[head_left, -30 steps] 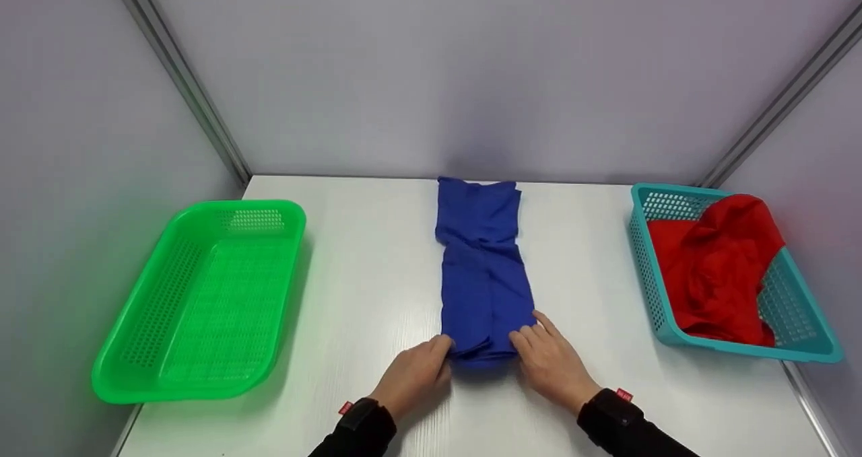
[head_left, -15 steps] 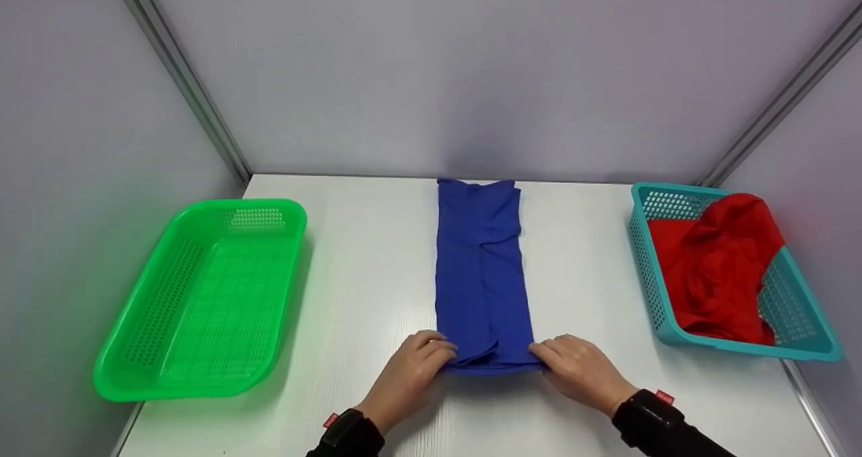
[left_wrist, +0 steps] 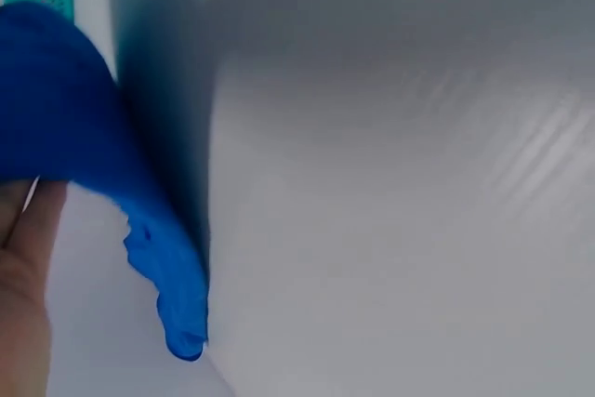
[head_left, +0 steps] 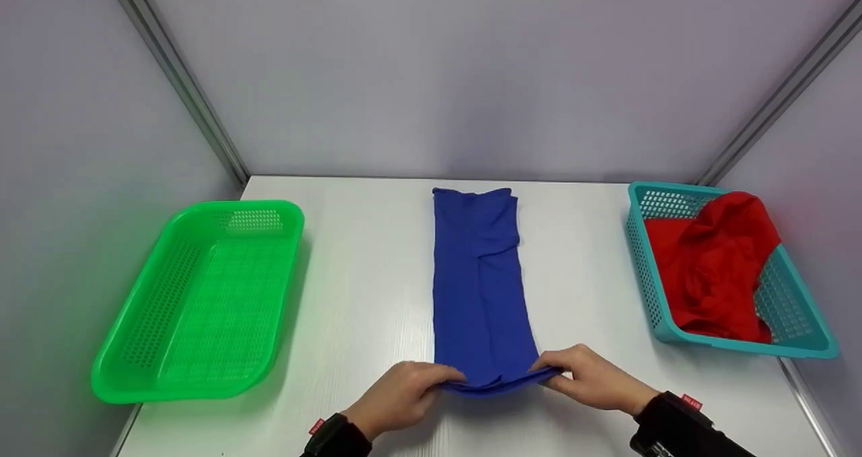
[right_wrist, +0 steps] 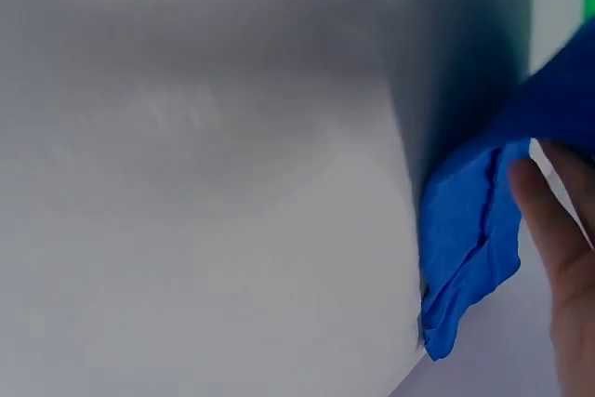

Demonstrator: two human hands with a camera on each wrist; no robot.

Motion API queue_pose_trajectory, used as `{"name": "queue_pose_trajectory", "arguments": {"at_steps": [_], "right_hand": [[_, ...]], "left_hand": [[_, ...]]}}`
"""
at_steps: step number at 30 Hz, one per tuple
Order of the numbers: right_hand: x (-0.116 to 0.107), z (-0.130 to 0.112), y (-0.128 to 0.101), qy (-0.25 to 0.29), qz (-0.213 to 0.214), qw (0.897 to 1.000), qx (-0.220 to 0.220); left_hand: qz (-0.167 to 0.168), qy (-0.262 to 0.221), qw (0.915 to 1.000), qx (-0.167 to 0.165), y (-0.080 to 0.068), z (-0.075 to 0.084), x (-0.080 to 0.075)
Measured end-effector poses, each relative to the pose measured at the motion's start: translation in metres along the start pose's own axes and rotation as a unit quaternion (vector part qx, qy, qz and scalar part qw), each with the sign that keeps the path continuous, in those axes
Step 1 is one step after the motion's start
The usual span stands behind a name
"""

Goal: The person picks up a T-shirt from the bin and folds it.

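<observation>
A blue garment, folded into a long narrow strip, lies lengthwise down the middle of the white table. My left hand pinches the left corner of its near end, and my right hand pinches the right corner between thumb and fingers. Between the hands the near edge sags slightly and stands off the table. Both wrist views show the blue cloth raised near the fingers, its far end running down to the tabletop. Part of each hand is cut off in its own wrist view.
A green plastic basket with nothing in it stands at the left. On the right, a teal basket holds a crumpled red cloth. Grey panels enclose the table at the back and sides.
Both hands have drawn toward the person and apart, now pinching the near corners. The blue garment has slid nearer, its bunched middle has smoothed out, and its near edge has risen.
</observation>
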State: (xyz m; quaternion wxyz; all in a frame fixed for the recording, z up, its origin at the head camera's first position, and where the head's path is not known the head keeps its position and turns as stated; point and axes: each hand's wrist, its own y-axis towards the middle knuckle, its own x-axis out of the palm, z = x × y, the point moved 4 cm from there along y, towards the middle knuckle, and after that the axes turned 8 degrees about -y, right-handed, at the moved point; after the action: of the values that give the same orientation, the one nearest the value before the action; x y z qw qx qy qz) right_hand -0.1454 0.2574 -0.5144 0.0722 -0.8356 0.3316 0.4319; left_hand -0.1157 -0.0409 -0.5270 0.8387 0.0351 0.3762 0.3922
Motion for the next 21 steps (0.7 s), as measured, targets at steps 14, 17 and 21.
{"name": "queue_pose_trajectory", "arguments": {"at_steps": [14,17,21], "right_hand": [[-0.004,0.019,0.024,0.223,-0.076,0.948,0.215],[-0.009,0.033,0.035,0.175,-0.021,0.951,0.254],[-0.013,0.05,0.048,0.135,0.038,0.946,0.291]], "left_hand": [[-0.01,-0.269,0.9381,-0.218,0.025,-0.021,-0.021],[0.051,-0.259,0.9339,-0.242,0.041,-0.037,-0.023],[0.109,-0.292,0.9056,-0.287,0.057,-0.056,-0.026]]}}
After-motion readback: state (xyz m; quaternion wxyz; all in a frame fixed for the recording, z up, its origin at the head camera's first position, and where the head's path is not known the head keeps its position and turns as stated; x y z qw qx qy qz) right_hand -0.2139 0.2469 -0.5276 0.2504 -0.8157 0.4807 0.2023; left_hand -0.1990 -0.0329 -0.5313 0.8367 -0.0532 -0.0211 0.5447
